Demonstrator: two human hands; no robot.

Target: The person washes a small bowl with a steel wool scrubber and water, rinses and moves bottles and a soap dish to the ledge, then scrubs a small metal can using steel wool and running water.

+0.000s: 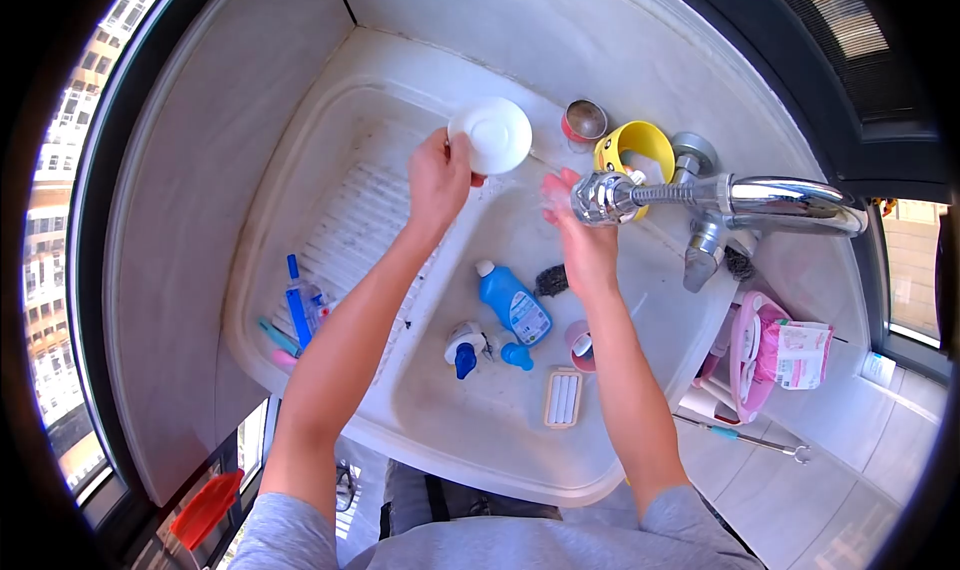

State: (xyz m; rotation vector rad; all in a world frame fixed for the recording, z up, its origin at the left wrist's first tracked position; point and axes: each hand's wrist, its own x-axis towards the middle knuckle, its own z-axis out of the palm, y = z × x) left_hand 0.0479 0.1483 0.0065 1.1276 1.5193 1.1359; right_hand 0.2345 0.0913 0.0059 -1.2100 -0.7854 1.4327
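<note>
My left hand [440, 182] grips the rim of a small white dish [492, 137], held above the divider between the ribbed drainboard [350, 215] and the sink basin [440, 390]. Just under the chrome faucet head [600, 198] is my right hand [575, 220], its fingers apart and wet-looking, partly hidden by the faucet. Nothing shows in it. Below the hands, a blue detergent bottle [515, 303] lies in the basin beside a dark scrubber [551, 281].
Behind the faucet stand a yellow cup [640, 145] and a red metal cup [584, 121]. A white bottle with blue nozzle [465, 348] and a soap rack [563, 400] lie in the basin. A pink basket [745, 355] is at right, blue brushes [299, 310] at left.
</note>
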